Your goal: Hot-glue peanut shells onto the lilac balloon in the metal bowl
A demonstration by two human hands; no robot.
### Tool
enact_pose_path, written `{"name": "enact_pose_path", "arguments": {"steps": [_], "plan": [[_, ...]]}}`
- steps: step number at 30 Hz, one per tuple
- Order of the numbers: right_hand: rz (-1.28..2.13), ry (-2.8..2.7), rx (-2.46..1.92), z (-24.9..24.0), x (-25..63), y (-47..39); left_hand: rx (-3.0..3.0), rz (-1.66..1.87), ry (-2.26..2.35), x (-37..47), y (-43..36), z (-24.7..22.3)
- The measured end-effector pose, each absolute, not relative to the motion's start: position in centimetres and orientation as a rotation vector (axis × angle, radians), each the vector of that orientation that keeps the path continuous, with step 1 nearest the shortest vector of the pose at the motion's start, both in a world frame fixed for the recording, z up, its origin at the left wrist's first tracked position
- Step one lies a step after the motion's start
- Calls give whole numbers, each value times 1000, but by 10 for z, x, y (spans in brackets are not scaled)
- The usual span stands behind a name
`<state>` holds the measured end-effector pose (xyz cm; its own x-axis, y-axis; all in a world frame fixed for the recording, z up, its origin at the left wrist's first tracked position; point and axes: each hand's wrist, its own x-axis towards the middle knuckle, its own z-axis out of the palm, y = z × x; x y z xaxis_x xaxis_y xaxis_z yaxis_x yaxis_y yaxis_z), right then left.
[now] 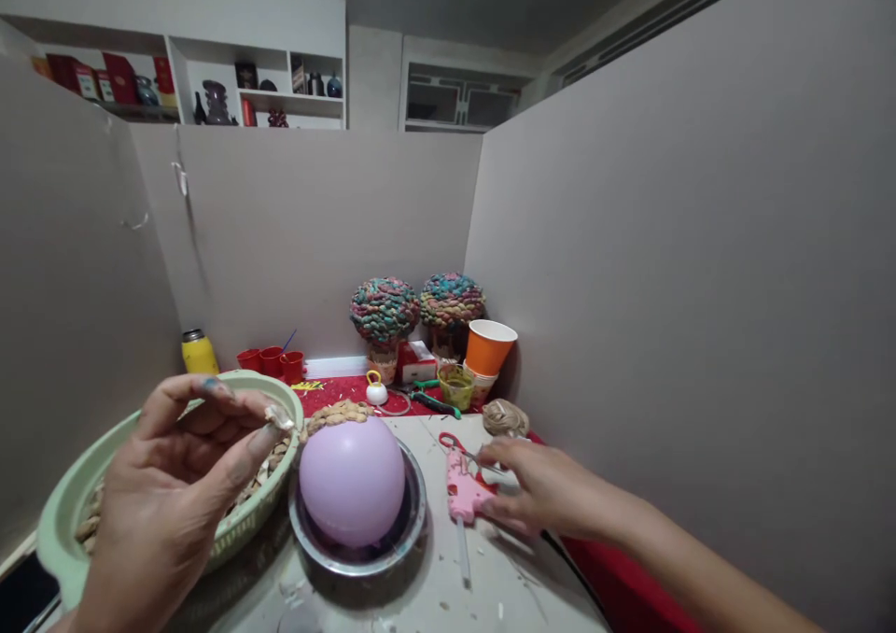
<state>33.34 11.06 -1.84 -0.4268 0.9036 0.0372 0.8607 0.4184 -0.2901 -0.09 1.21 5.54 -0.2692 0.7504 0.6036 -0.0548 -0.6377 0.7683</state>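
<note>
Left hand: raised (168, 488) over the near side of the green basin; grip pinched, thumb against fingers, on a pale shell piece (278, 416).
Right hand: at the glue gun (460, 495), fingers (494, 453) spread about its handle; cannot tell whether the grip has closed on it (542, 484).
Glue gun: flat on the counter (413, 605), glue stick (464, 558) jutting from the near end; scissors (450, 440) just beyond.
Balloon: lilac (354, 488), seated in the metal bowl (354, 570) between the hands; a patch of shells (340, 414) along its far upper side, the near face bare.
Basin: green (260, 513), left of the bowl, more shells (91, 521) inside.
Step, as judged: shell chosen, glue gun being taken up; glue not yet on, as far as shows.
Next move calls for: a firm hold on the gun's handle, shell kept steady, fingertips clear of the nozzle.
</note>
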Motion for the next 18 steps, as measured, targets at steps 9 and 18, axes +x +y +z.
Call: {"name": "enact_pose_path", "arguments": {"steps": [9,18], "plan": [[969,-2247,-923,15,251,155,1433,1932,1044,-21,14,48],[1310,-2489,-650,-4,217,202,1430,1906,1174,-30,19,30]]}}
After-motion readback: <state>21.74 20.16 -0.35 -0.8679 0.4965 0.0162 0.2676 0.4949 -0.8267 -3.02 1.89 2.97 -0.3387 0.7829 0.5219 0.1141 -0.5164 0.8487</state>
